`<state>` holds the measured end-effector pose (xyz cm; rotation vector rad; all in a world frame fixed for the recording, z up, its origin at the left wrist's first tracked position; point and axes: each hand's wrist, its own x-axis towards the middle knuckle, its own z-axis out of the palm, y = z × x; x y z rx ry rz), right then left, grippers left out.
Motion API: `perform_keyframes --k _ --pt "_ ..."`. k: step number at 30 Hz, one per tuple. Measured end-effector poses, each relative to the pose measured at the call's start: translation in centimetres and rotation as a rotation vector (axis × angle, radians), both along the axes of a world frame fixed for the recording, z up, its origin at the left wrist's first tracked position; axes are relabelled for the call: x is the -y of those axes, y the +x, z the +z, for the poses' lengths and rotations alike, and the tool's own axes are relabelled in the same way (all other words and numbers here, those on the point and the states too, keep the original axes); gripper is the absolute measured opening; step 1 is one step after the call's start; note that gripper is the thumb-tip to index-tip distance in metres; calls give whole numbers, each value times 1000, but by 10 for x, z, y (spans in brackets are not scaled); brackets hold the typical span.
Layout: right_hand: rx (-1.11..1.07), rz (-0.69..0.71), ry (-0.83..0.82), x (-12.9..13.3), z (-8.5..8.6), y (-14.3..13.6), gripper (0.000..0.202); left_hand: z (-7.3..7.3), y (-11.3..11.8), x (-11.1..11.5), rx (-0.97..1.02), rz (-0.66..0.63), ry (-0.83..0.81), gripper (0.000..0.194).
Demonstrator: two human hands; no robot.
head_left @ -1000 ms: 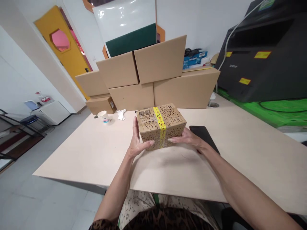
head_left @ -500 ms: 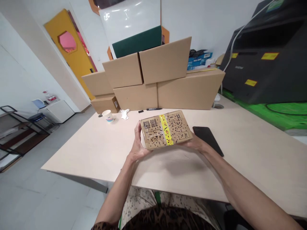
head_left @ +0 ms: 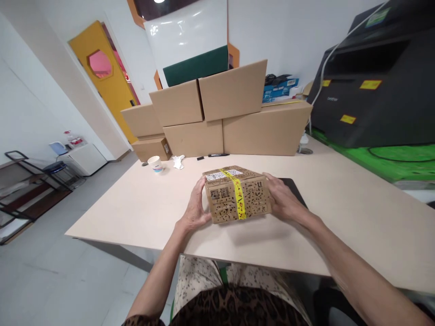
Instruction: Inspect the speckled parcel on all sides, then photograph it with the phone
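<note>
A small cardboard box (head_left: pixel 222 206) with dark speckled print and a strip of yellow tape is held between my two hands over the front part of the table. A white label shows on its top face. My left hand (head_left: pixel 196 208) grips the left end, thumb low on the near side. Against the right end my right hand (head_left: pixel 282 198) is closed, its fingers along the top corner. The box is tilted, with its printed side facing me and a shadow below it. Behind my right hand lies a flat black tablet-like thing (head_left: pixel 295 190), partly covered.
Plain cardboard boxes (head_left: pixel 193 138) are stacked along the table's back, a dark green box (head_left: pixel 197 65) on top. A paper cup (head_left: pixel 155 164), a crumpled tissue (head_left: pixel 178 161) and a black pen (head_left: pixel 218 155) lie before them. A large black printer (head_left: pixel 370 99) stands at right on green material.
The box has tipped so that its labelled top now shows, and it sits slightly lower. My right hand has shifted from under its right corner up to its right end.
</note>
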<state>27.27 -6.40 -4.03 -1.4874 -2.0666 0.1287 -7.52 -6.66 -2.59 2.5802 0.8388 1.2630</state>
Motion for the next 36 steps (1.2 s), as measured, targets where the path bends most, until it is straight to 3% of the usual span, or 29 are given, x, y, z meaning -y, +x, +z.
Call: perform_keyframes --k 4,6,8,13,18,26,31,33,36 --pt "146 -339 -178 17 0 24 69 -7 -2 -2 -32 50 28 99" --pt "171 -446 -306 24 4 31 82 -13 -2 -1 -74 126 -20 81" --pt "179 -498 -399 30 7 34 87 -20 -1 2 -85 227 -78 76" --pt "188 -531 -416 35 9 23 94 -27 2 20 146 382 -88 80" --pt "178 -580 -398 24 9 17 94 -22 15 51 291 404 -18 61" --pt "16 -682 -537 6 13 33 100 -28 46 97 330 404 73 50" --pt "-141 -628 -524 6 9 39 111 -35 56 119 268 359 66 52" --pt "-244 -620 -457 7 6 42 101 -36 58 123 262 348 34 52" --pt "-631 -562 -366 10 0 44 60 -35 60 124 263 322 -15 51"
